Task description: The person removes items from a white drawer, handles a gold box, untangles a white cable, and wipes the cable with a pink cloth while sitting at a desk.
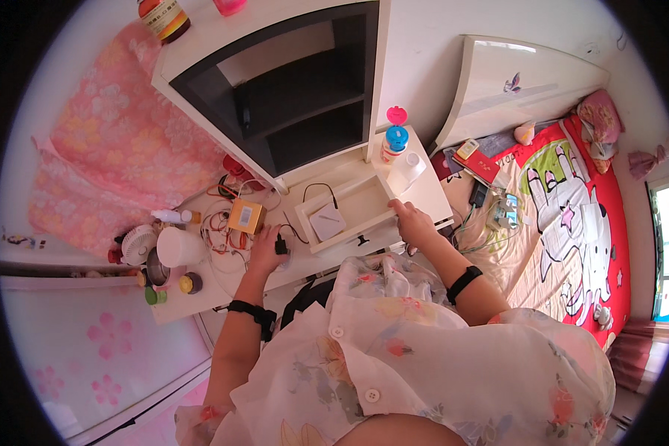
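Observation:
My left hand [267,249] is over the white desktop, with a black plug or adapter [281,244] at its fingers; a thin black cord curves beside it. Whether the fingers grip the plug is hard to tell. My right hand [410,218] rests with its fingers on the right front corner of a pulled-out white drawer [343,241]. Inside the drawer, at its left end, lies a small white square box [327,222] with a black cable running by it. A yellow-orange box [247,217] stands just left of my left hand, among tangled cables [221,231].
A white tub [175,247], a small fan [139,245] and several jars stand at the desk's left end. Bottles [407,171] stand right of the drawer. A dark-framed cabinet [306,83] rises behind. The bed [535,262] at right holds power adapters and cables.

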Available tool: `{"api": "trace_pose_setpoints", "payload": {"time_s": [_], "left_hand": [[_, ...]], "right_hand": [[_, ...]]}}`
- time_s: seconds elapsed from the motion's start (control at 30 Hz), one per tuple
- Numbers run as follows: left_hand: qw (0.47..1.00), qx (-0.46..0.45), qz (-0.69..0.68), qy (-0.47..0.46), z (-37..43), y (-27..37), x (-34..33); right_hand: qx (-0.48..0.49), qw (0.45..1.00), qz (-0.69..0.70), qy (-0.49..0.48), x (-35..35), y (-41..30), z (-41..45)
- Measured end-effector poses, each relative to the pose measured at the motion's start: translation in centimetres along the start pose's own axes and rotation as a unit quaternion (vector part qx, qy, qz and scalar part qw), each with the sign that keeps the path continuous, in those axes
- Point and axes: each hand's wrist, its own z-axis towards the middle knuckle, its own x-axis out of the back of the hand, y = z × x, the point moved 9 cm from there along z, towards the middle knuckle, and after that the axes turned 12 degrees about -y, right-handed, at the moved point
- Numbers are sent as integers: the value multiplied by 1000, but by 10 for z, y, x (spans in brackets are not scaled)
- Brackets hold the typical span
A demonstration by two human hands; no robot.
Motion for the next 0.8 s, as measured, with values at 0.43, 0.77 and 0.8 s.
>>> {"api": "trace_pose_setpoints", "payload": {"time_s": [0.43, 0.77, 0.8], "left_hand": [[998, -33, 35, 44, -1, 25, -26], [987, -25, -88, 134, -6, -8, -8], [978, -41, -79, 190, -11, -1, 5]], "right_hand": [[19, 1000, -2, 21, 1, -4, 0], [23, 1000, 5, 14, 4, -8, -1], [23, 1000, 5, 14, 5, -8, -1]]}}
